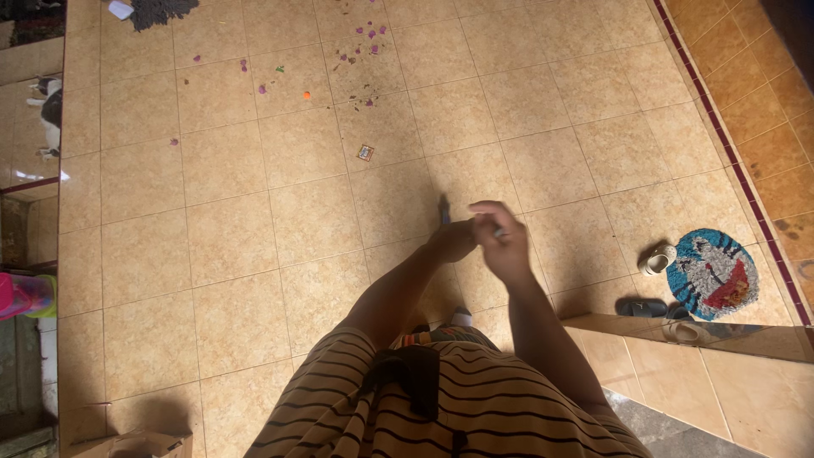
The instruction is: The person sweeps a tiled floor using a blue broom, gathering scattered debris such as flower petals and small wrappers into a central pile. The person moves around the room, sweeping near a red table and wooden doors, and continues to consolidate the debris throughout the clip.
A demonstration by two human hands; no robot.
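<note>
— What is seen at the hands?

— The left hand and the right hand are brought together in front of the body, above the beige tiled floor. The right hand is closed, its fingers curled over the left hand. A thin dark stick-like object is gripped by the left hand, and its tip is seen rising just above the knuckles. What kind of object it is cannot be told, because most of it is hidden by the hands.

— And what is found around them?

— Below the hands, a brown garment with dark stripes is worn by the person. On the floor ahead, a small square printed card is lying alone. Farther away, small purple scraps are scattered over several tiles, and one small orange piece is lying near them.

— Is something seen to the right side?

— Yes. A round blue woven mat with a red and white pattern is placed near the dark red border line of the floor. A pale sandal is touching its left edge, and a dark sandal is lying just below. At the left edge of the view, a pink and green plastic object is partly seen.
</note>
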